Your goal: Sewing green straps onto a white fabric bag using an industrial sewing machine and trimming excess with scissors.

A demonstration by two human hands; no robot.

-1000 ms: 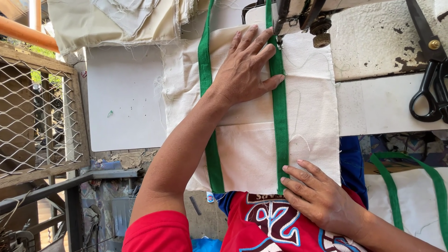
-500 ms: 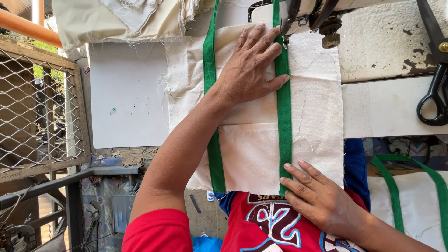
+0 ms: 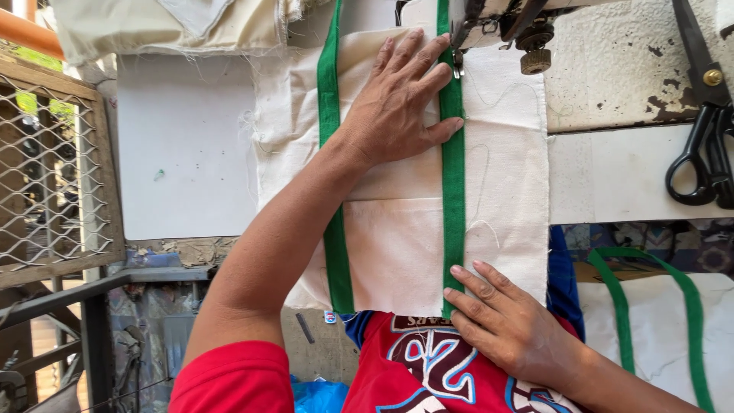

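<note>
At far left we note a wire mesh panel [image 3: 46, 168], then the white table top [image 3: 183, 145]. At centre lies the cream cloth panel [image 3: 397, 237] with two green straps; the left strap [image 3: 330, 92] lies flat, its stitching not discernible. Our left hand [image 3: 397, 107] presses flat, fingers spread, gripping nothing, beside the right strap [image 3: 453, 191], which runs under the sewing machine foot [image 3: 457, 57] at upper centre. We judge this seam partly run, the near length outstanding. Our right hand [image 3: 505, 321], fingers extended, steadies the cloth's lower edge. Black scissors [image 3: 699, 130] lie at right.
</note>
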